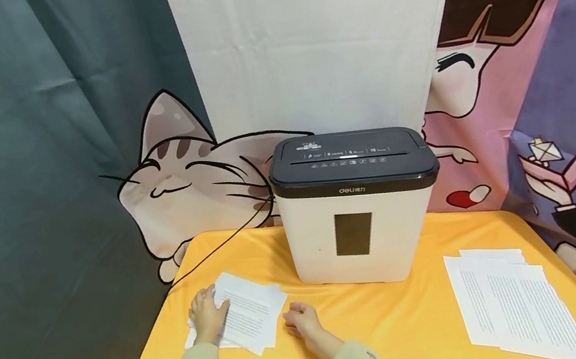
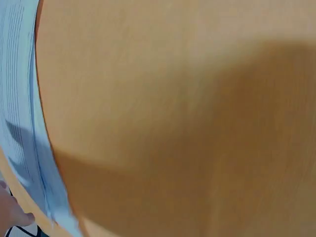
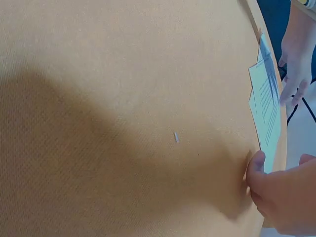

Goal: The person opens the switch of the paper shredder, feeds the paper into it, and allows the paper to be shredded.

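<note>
I see left hand (image 1: 208,315) flat on small paper stack (image 1: 250,316), near left on counter (image 1: 393,327); fingers straight, pressing, I think to keep sheets from sliding on yellow cloth. Right hand (image 1: 301,319) rests on cloth just right of stack edge, fingers loosely curled, holding nothing; thumb close to paper edge in right wrist view. Shredder (image 1: 358,206) stands far centre, slot on top, cord goes left. Second paper pile (image 1: 515,306) lies well apart, near right.
</note>
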Demonstrator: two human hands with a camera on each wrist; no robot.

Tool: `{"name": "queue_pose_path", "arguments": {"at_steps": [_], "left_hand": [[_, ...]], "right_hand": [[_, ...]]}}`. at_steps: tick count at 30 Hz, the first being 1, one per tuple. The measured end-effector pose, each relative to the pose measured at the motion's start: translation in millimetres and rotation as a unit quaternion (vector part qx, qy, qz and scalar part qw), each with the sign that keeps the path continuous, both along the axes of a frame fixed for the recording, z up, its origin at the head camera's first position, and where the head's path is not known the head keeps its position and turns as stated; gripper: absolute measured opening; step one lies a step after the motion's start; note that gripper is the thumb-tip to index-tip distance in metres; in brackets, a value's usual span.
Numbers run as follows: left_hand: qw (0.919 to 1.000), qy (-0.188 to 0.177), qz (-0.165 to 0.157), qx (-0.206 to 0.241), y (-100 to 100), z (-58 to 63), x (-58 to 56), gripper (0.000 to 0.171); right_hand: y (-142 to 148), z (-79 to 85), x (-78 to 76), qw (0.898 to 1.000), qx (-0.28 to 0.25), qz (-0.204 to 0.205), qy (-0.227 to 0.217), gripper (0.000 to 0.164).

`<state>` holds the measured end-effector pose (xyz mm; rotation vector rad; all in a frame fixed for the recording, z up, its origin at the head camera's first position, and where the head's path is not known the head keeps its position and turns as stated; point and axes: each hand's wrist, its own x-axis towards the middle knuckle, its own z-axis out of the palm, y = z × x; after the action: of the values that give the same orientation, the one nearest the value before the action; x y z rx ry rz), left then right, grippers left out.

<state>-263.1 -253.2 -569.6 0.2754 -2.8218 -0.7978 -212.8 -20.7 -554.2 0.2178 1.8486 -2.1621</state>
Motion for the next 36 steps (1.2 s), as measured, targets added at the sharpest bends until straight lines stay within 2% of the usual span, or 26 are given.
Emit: {"name": "queue_pose_path", "arguments": {"at_steps": [3, 6, 13, 17, 24, 31, 34, 36], "left_hand": [[0.9975, -0.064, -0.001, -0.032, -5.1, 5.6, -1.7, 0.069], [0.9923, -0.116, 0.008, -0.041, -8.1, 12.1, -2.3, 0.077], [0.9827, -0.178, 0.010, -0.050, -9.2, 23.8, 5.9, 0.080], [0.9820, -0.181, 0.007, -0.055, -7.6, 24.8, 7.9, 0.078], [0.9828, -0.166, 0.020, -0.078, -6.9, 25.8, 4.1, 0.075], [0.9828, -0.154, 0.036, -0.096, -10.9, 23.6, -6.8, 0.080], [0.9845, -0.153, 0.044, -0.075, -13.0, 24.3, -5.8, 0.077], [0.9854, -0.159, 0.039, -0.046, -14.7, 27.4, -2.6, 0.069]], "right_hand": [[-0.4, -0.6, 0.9, 0.999, -0.028, 0.014, -0.014, 0.051], [-1.1, -1.9, 0.3, 0.998, -0.044, 0.026, -0.022, 0.054], [-1.5, -7.1, 0.7, 0.994, -0.068, 0.086, -0.020, 0.057], [-0.3, -9.1, 1.0, 0.994, -0.074, 0.083, -0.021, 0.057], [2.8, -8.2, 0.6, 0.994, -0.071, 0.076, -0.021, 0.056], [6.4, -6.6, -2.8, 0.995, -0.070, 0.075, -0.016, 0.056], [7.5, -5.8, -4.9, 0.994, -0.079, 0.063, -0.029, 0.054], [8.6, -5.4, -5.9, 0.994, -0.086, 0.051, -0.041, 0.053]]}}
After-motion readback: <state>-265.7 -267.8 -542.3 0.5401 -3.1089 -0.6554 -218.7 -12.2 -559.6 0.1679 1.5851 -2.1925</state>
